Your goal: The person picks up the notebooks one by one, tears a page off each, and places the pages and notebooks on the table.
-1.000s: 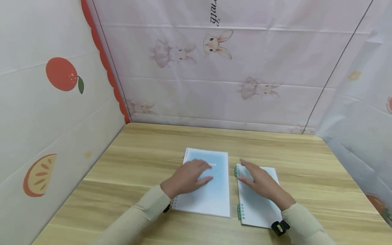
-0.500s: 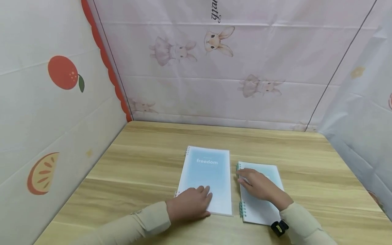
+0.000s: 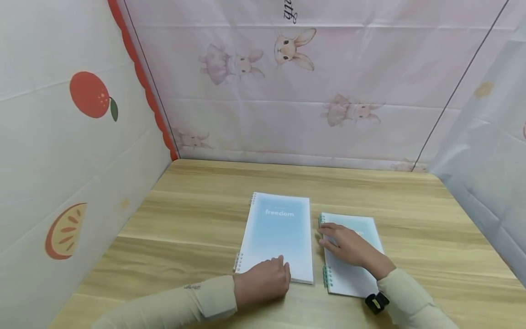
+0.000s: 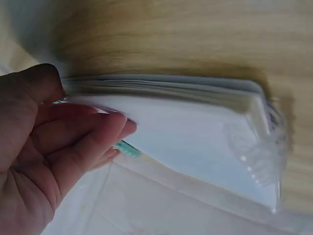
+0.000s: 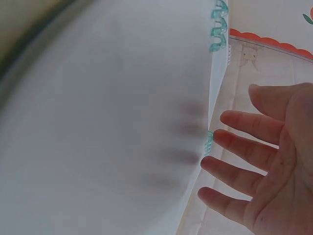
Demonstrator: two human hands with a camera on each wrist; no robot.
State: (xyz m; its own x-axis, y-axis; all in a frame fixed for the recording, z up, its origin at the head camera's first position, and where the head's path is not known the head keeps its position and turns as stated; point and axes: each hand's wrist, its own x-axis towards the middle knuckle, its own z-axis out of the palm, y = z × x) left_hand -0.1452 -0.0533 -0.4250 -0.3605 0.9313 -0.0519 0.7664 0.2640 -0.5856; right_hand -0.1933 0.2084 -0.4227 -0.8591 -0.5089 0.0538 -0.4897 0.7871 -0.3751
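Note:
A larger spiral notebook (image 3: 279,237) with a pale blue cover reading "freedom" lies on the left. My left hand (image 3: 265,281) grips its near edge, the thumb at the page edges and the curled fingers over the cover. In the left wrist view, the stacked pages (image 4: 161,90) and clear rings (image 4: 254,161) show beyond the hand (image 4: 63,142). To the right lies a smaller notebook (image 3: 349,278) with green rings (image 3: 326,276). My right hand (image 3: 345,244) is spread over its cover, fingertips by the ring side. Its fingers (image 5: 234,176) are loosely extended and hold nothing.
Both notebooks lie side by side on a wood-grain table (image 3: 197,205), a narrow gap between them. A rabbit-print cloth wall (image 3: 263,123) stands behind, with a fruit-print wall (image 3: 102,160) at the left. A black wrist strap (image 3: 376,302) sits at the right sleeve.
My left hand has come down from above the larger notebook's cover to its near edge and taken hold there. My right hand has lowered slightly over the smaller notebook.

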